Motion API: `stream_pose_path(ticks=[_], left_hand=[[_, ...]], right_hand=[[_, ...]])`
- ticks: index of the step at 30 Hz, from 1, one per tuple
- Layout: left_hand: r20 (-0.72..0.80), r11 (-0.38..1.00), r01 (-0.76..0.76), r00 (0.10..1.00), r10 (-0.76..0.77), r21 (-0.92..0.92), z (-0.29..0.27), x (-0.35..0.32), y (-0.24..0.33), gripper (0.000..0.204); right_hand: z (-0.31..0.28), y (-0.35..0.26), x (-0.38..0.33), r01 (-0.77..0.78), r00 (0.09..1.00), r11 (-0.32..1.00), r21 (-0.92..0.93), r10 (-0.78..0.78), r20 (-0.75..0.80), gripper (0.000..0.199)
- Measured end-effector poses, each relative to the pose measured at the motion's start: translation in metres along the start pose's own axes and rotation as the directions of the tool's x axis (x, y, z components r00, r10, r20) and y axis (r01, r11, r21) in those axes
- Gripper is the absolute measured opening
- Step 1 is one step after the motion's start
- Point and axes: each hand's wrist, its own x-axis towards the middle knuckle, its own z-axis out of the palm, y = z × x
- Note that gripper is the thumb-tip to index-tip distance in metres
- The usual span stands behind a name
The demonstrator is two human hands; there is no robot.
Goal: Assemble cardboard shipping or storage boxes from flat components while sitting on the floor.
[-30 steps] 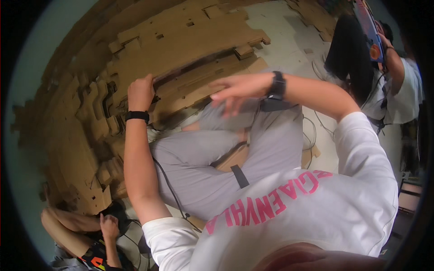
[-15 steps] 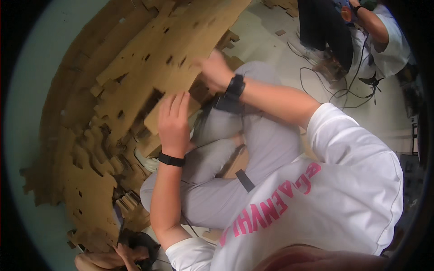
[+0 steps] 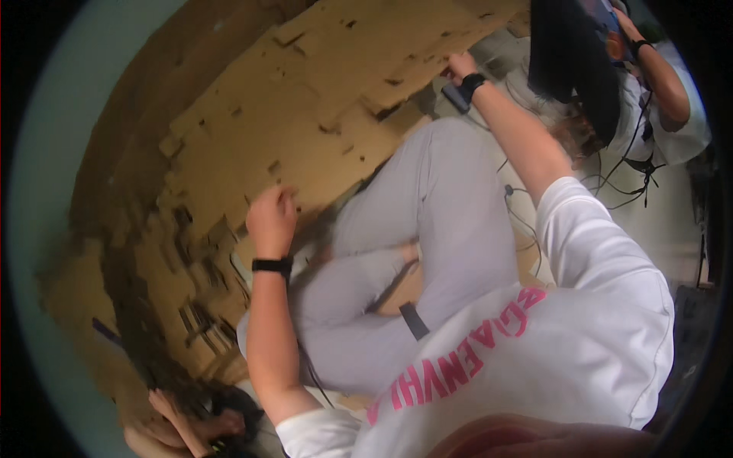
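Note:
A large brown cardboard sheet point(image 3: 305, 130), with small slots and notches cut in it, stretches across the area in front of my legs. My right hand point(image 3: 460, 69), a black band on its wrist, is closed at the sheet's far right edge. At the near left edge, my left hand point(image 3: 272, 221) has its fingers curled in against the cardboard. It also wears a black wristband. The fingertips of both hands are partly hidden, and the sheet is blurred by motion.
Cut cardboard pieces point(image 3: 202, 324) lie stacked at the left. Another person's hand point(image 3: 172, 408) shows at the lower left. A second person in dark trousers point(image 3: 569, 61) is at the upper right, near cables point(image 3: 641, 172) on the pale floor. My bent grey-trousered legs point(image 3: 458, 206) fill the middle.
My right hand has moved far right and away, reaching the sheet's far edge. The left hand's straight fingers have curled. More of the sheet's face shows, reaching farther right.

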Motion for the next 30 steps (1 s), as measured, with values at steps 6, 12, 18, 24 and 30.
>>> stream_pose_path(ticks=[6,12,18,24,30], left_hand=[[0.091,0.969,0.234,0.970,-0.228,-0.073,0.023,0.003,-0.048,0.018],[0.090,0.985,0.121,0.990,-0.110,-0.123,0.025,0.003,-0.034,0.015],[0.233,0.998,0.035,0.972,-0.023,-0.049,0.021,-0.004,-0.020,0.042],[0.328,0.994,0.083,0.943,-0.057,-0.066,0.033,-0.010,-0.026,0.064],[0.490,0.995,0.101,0.868,-0.080,-0.017,0.033,-0.012,-0.022,0.067]], right_hand=[[-0.021,0.003,0.060,0.219,0.969,0.953,0.210,-0.187,-0.162,0.029],[-0.053,-0.067,0.145,0.227,0.972,0.933,0.280,-0.235,-0.006,0.030],[-0.048,-0.084,0.092,0.077,0.968,0.868,0.490,-0.183,0.172,0.030],[-0.051,-0.113,0.011,0.260,0.904,0.803,0.536,-0.398,0.158,0.041],[-0.108,-0.075,0.100,0.536,0.832,0.770,0.345,-0.552,-0.062,0.044]])
